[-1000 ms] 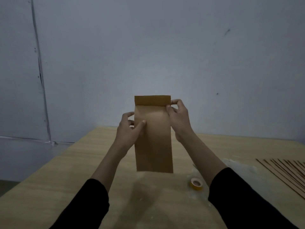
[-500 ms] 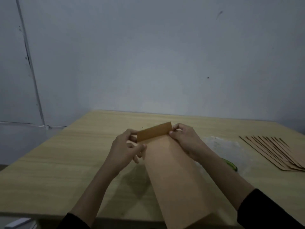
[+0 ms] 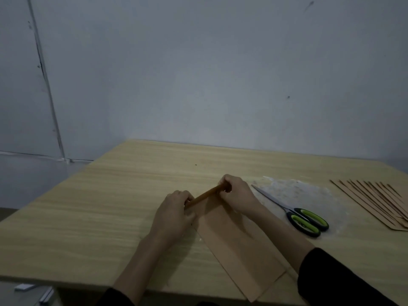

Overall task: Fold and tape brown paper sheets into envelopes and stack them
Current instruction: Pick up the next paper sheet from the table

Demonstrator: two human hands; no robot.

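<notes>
Your left hand (image 3: 174, 215) and right hand (image 3: 238, 195) pinch opposite ends of the flap (image 3: 205, 195), probably squaring its crease; stacked envelopes (image 3: 375, 202) lie at three o'clock.

Brown paper sheet (image 3: 238, 246) lying diagonally near the tabletop's (image 3: 99, 206) front edge; left hand (image 3: 174, 214) and right hand (image 3: 237, 194) pinch the ends of its folded far flap. Scissors (image 3: 293, 212) and stacked envelopes (image 3: 375, 202) lie toward the right edge.

A plain workroom: a bare grey wall (image 3: 198, 74) behind a wood-grain counter (image 3: 88, 217), with scissors (image 3: 304, 219) and fanned brown envelopes (image 3: 375, 202) near its right edge.
</notes>
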